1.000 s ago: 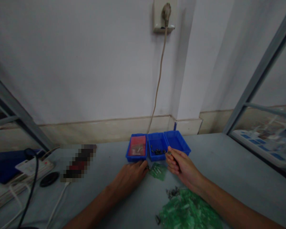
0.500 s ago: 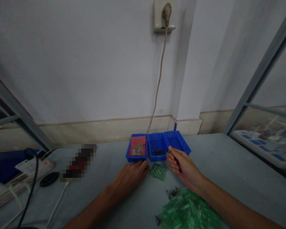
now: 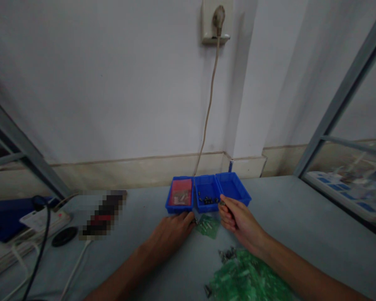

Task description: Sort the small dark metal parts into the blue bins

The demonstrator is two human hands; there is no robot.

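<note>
My left hand (image 3: 179, 227) rests on the table in front of the left blue bin, its fingers pressed together at a small metal part beside a small green bag (image 3: 208, 226). My right hand (image 3: 235, 215) is closed in a pinch at the front of the bins, with a small metallic piece showing at its fingertips. The left bin (image 3: 168, 205) contains a red sheet and a clear bag of small parts. Several dark metal parts (image 3: 208, 200) lie in the middle bin (image 3: 206, 182). No parts show inside the right bin (image 3: 232, 186).
A heap of green bags (image 3: 247, 278) and loose metal parts (image 3: 227, 253) lie near the front. At the left are a pixelated object (image 3: 105, 215), a black round object (image 3: 64, 236), cables and a power strip. Metal frames stand at both sides.
My right hand has shifted very slightly left, still pinched. My left hand stays in nearly the same place beside the small green bag.
</note>
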